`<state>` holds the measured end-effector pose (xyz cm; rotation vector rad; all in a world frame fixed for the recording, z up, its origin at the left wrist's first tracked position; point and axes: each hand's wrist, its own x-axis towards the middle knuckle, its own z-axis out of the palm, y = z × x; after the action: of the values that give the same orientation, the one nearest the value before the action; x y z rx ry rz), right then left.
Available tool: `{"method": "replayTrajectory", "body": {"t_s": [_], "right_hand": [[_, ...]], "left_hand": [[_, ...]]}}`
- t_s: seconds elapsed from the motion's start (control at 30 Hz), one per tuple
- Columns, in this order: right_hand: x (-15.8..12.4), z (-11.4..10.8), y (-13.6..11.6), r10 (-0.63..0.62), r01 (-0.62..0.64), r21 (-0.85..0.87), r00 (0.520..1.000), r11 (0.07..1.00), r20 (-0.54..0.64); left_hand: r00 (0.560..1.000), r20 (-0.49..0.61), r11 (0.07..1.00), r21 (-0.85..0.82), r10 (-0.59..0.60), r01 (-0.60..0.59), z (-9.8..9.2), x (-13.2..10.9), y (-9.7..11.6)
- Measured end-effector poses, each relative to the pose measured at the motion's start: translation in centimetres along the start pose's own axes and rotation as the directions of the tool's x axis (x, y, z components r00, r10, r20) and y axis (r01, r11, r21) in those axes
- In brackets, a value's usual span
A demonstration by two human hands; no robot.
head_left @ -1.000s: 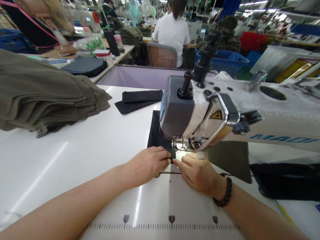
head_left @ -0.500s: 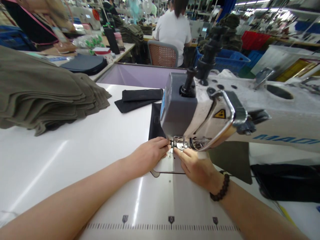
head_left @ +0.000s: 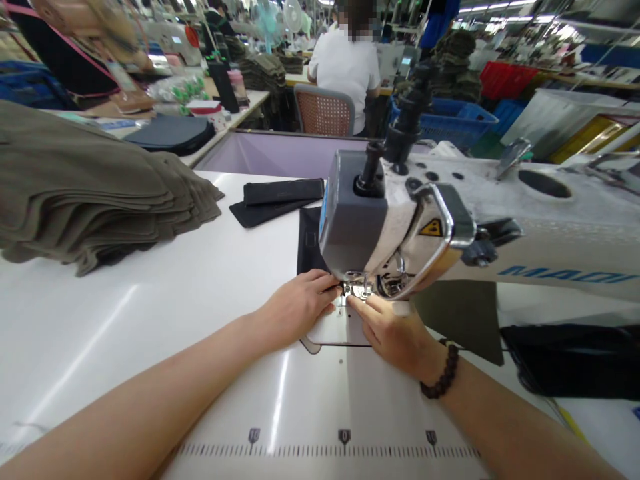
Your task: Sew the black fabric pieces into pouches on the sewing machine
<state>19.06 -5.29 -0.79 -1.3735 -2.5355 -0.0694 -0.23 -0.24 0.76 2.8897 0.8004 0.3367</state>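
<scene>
Left hand (head_left: 300, 303) rests just before the black fabric (head_left: 309, 248).

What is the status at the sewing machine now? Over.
Left hand and right hand: fingertips at metal presser foot, grip unclear. Flat black fabric piece under grey sewing machine head, trailing behind. Folded olive fabric stack lies apart, left.

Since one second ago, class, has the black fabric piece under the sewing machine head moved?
Yes. The black fabric piece has slid away from the person, back behind the presser foot; the metal needle plate it covered now lies bare.
</scene>
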Motion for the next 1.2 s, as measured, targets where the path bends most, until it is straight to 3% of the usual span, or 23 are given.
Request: {"method": "replayTrajectory", "body": {"t_s": [0.13,0.27,0.47,0.63,0.8,1.0,1.2], "right_hand": [[-0.2,-0.6,0.1,-0.029,0.029,0.062,1.0,0.998,0.0],[-0.5,-1.2,0.0,-0.139,0.137,0.093,0.99,0.986,0.017],[-0.7,-1.5,-0.2,-0.333,0.324,0.16,0.942,0.933,0.036],[-0.8,-1.5,-0.5,-0.394,0.384,0.18,0.919,0.906,0.021],[-0.9,-1.5,-0.6,-0.4,0.391,0.17,0.916,0.904,0.02],[-0.9,-1.4,-0.4,-0.324,0.318,0.112,0.945,0.942,0.041],[-0.5,-1.3,-0.4,-0.211,0.208,0.066,0.977,0.976,0.036]], "left_hand": [[0.995,0.099,1.0,0.02,-0.025,0.023,-0.9,-1.1,2.1],[0.992,0.124,0.997,0.062,0.029,-0.037,-0.9,-2.7,3.8],[0.982,0.107,0.977,0.13,0.155,-0.169,0.3,-3.7,4.6],[0.99,0.082,0.99,0.079,0.112,-0.118,1.1,-3.9,4.5],[0.993,0.047,0.992,0.065,0.108,-0.111,1.1,-3.8,4.4],[0.99,0.021,0.982,0.12,0.143,-0.144,0.9,-3.4,3.8],[0.985,0.14,0.983,0.139,0.105,-0.124,0.2,-2.1,2.6]]}}
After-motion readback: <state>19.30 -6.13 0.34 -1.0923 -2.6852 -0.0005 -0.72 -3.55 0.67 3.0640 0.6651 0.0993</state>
